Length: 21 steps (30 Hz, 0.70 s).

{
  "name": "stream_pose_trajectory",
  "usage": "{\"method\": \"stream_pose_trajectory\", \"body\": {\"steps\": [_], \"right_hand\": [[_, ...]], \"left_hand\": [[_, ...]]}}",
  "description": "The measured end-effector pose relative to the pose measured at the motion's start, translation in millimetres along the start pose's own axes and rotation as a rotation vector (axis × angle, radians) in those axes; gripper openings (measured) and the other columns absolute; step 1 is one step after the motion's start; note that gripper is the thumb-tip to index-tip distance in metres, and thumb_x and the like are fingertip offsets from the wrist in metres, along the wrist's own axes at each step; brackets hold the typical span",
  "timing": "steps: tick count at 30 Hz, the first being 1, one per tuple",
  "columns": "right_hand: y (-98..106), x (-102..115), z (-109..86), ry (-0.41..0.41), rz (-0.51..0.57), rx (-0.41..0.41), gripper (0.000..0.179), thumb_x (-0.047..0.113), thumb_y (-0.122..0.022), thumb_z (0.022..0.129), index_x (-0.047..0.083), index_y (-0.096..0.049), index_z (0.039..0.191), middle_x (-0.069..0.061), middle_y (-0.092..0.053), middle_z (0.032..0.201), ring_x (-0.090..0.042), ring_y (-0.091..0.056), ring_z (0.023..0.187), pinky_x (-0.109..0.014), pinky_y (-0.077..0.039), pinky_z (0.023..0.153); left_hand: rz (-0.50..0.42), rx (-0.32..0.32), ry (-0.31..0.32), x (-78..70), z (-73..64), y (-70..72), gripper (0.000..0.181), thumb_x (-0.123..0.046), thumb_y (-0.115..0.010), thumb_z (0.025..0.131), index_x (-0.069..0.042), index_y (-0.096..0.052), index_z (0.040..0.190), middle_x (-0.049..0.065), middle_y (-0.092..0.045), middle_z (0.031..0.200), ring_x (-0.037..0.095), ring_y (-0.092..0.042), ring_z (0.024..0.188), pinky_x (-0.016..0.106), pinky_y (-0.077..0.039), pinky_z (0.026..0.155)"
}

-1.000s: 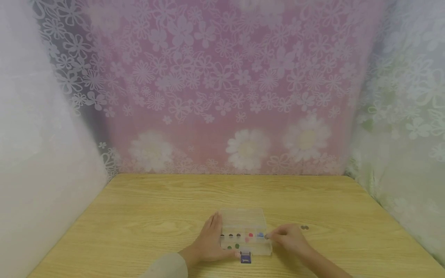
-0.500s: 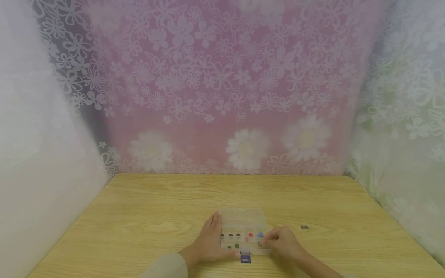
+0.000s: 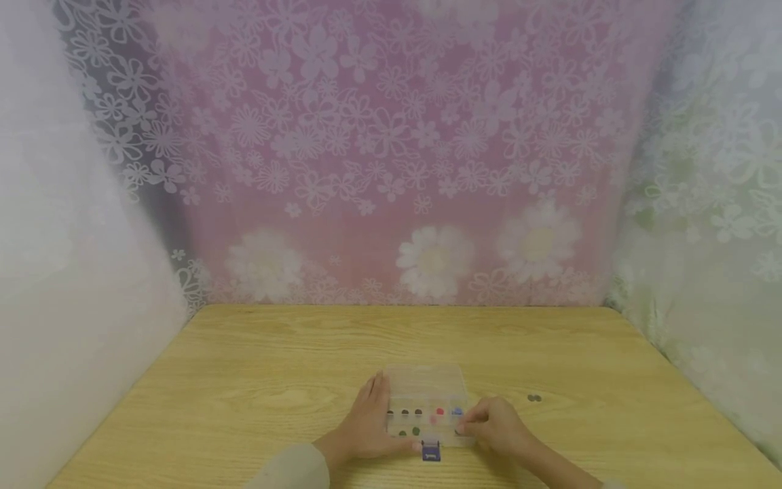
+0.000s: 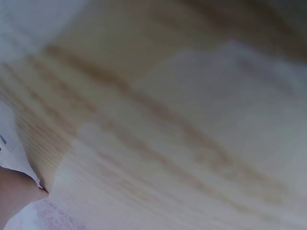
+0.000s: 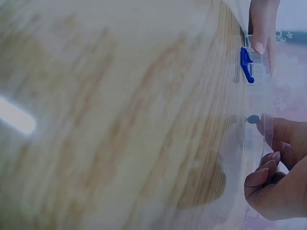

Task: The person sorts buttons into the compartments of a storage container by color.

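Note:
A clear plastic compartment box (image 3: 430,440) lies open on the table, its lid (image 3: 425,380) laid back on the far side. My left hand (image 3: 366,424) rests along its left side with straight fingers, the thumb reaching along the front near the blue latch (image 3: 431,451). My right hand (image 3: 497,426) is at the front right compartment. Its thumb and finger pinch a small dark disc (image 5: 253,119), held low inside the box. Other compartments hold black discs (image 3: 405,412), green discs (image 3: 416,431), a red piece (image 3: 440,411) and a blue piece (image 3: 457,411).
Two small dark discs (image 3: 534,398) lie side by side on the wooden table (image 3: 275,353), right of the box. A flowered pink curtain (image 3: 391,149) hangs behind the table, with pale sheets (image 3: 79,238) at the sides.
My right hand has moved left and toward me, taking the disc from the box's right edge down into the front right compartment. My left hand and the box have stayed in place.

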State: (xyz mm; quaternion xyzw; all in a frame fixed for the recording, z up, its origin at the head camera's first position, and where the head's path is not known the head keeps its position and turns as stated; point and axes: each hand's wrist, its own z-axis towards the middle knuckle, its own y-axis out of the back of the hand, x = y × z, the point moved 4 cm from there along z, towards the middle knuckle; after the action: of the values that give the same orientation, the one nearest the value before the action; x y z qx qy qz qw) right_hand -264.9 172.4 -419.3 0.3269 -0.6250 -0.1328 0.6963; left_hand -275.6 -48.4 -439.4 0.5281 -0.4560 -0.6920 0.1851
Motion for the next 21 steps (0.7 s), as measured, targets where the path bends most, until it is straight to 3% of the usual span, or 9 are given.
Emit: {"method": "stream_pose_trajectory", "body": {"steps": [9,16,21], "right_hand": [[6.5,-4.4,0.2,-0.005,-0.008,-0.034,0.016,0.017,-0.071,0.079,0.002,-0.072,0.084,-0.005,-0.067,0.084,-0.013,-0.055,0.078,-0.021,-0.047,0.063],[22.2,-7.3,-0.9,-0.094,-0.027,-0.169,0.014,0.016,-0.068,0.082,0.004,-0.071,0.088,-0.008,-0.07,0.092,-0.016,-0.061,0.084,-0.03,-0.052,0.072],[32.8,-18.3,-1.6,-0.101,-0.055,-0.244,0.011,0.011,-0.067,0.083,0.003,-0.07,0.09,-0.009,-0.07,0.093,-0.02,-0.064,0.087,-0.032,-0.054,0.076]], "left_hand": [[-0.005,0.008,0.001,0.5,0.1,0.2,0.121,-0.066,-0.065,0.071,0.006,-0.005,0.146,0.027,-0.004,0.153,0.044,-0.006,0.141,0.057,-0.016,0.113],[-0.007,0.013,-0.008,0.1,0.1,0.2,0.12,-0.065,-0.066,0.071,0.007,-0.006,0.146,0.027,-0.005,0.153,0.043,-0.006,0.141,0.056,-0.016,0.113],[0.018,0.008,-0.001,2.6,1.3,-1.3,0.121,-0.067,-0.065,0.07,0.006,-0.005,0.146,0.026,-0.005,0.154,0.042,-0.006,0.142,0.055,-0.016,0.114]]}}
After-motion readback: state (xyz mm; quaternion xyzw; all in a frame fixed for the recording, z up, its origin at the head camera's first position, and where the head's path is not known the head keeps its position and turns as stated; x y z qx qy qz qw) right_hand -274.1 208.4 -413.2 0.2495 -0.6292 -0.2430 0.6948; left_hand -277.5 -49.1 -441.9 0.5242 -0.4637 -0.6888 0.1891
